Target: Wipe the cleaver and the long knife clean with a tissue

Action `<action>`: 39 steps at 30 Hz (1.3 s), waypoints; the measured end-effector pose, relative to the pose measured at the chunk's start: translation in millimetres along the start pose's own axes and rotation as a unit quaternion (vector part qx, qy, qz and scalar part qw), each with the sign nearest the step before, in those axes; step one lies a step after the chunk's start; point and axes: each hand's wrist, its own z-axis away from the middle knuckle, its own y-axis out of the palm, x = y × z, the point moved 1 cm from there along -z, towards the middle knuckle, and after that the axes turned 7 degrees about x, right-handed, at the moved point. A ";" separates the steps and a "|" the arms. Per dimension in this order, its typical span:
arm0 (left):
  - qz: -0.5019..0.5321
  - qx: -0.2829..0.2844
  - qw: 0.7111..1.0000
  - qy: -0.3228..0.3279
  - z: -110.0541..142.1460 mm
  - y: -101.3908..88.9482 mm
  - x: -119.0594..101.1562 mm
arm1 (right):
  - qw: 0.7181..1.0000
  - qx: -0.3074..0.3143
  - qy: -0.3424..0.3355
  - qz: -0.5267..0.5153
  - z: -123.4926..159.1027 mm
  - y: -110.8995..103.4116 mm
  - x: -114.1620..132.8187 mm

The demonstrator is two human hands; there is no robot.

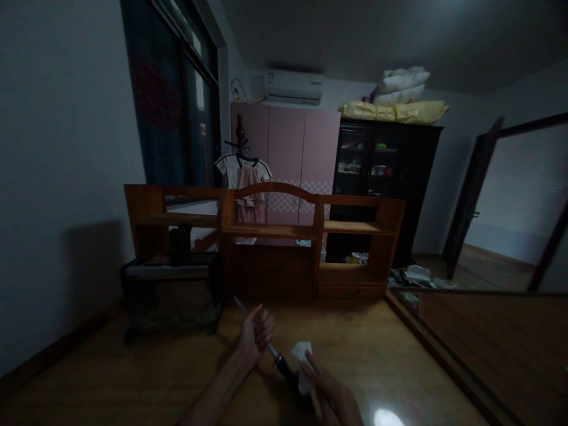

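A long thin metal rod with a black handle and a small guard, like a honing steel (284, 365), slants across the space above the desktop. Its tip points away to the upper left. My left hand (256, 334) is closed round the metal part, between tip and guard. Beside the black handle, my right hand (331, 387) pinches a crumpled white tissue (303, 355). The tissue lies against or very near the handle; I cannot tell how firmly it touches. The lower end of the handle is dark and partly hidden by the tissue and right hand.
The shiny wooden desktop (364, 331) has a low wooden shelf unit (273, 231) along its back. A dark-framed box (171, 290) stands at the left, with a small black object (180, 244) on top. Beyond are pink wardrobes (286, 142) and a black cabinet (408, 177).
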 end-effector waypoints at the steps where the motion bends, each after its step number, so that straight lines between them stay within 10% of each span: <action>1: -0.002 0.001 1.000 -0.002 0.5 0.4 -0.2 | 1.000 0.012 -0.026 0.011 -6.8 9.3 -6.3; 7: -0.024 0.005 1.000 0.001 3.2 2.0 -0.8 | 0.995 0.046 -0.062 0.061 -11.3 43.0 -24.9; 18: -0.013 0.004 1.000 -0.008 2.8 3.4 -1.7 | 0.998 -0.039 0.039 0.025 34.0 -11.6 9.7; 29: -0.024 -0.001 1.000 0.000 6.5 5.4 -1.0 | 0.998 -0.040 -0.044 -0.007 -8.2 52.7 11.6; 39: -0.005 -0.010 1.000 -0.017 5.2 1.7 -0.5 | 0.995 0.007 0.095 0.030 31.8 12.5 2.1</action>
